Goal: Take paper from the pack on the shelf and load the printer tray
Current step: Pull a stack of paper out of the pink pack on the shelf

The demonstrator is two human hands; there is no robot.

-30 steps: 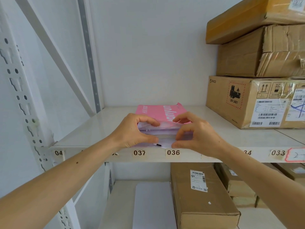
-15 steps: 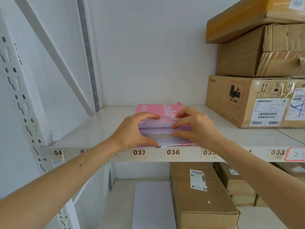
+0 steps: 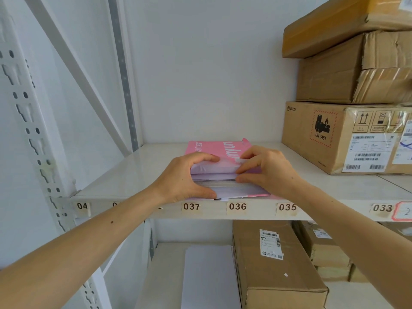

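A pink paper pack (image 3: pixel 214 148) lies flat on the white shelf (image 3: pixel 124 175), its open end facing me near the front edge above labels 037 and 036. White sheets (image 3: pixel 214 182) show in the open end. My left hand (image 3: pixel 185 177) clamps the left side of that end, thumb underneath and fingers over the lifted wrapper flap. My right hand (image 3: pixel 267 170) grips the right side, fingers pinching the flap and the top of the stack. No printer is in view.
Stacked cardboard boxes (image 3: pixel 347 134) fill the shelf's right side, close to my right hand. On the lower shelf lie a long cardboard box (image 3: pixel 276 264) and a white stack of sheets (image 3: pixel 209 275). A perforated upright (image 3: pixel 29 121) and a diagonal brace stand at left.
Both hands have shifted a little deeper over the pack's open end, and the wrapper flap is lifted higher, showing more of the white sheets. The pack stays in place.
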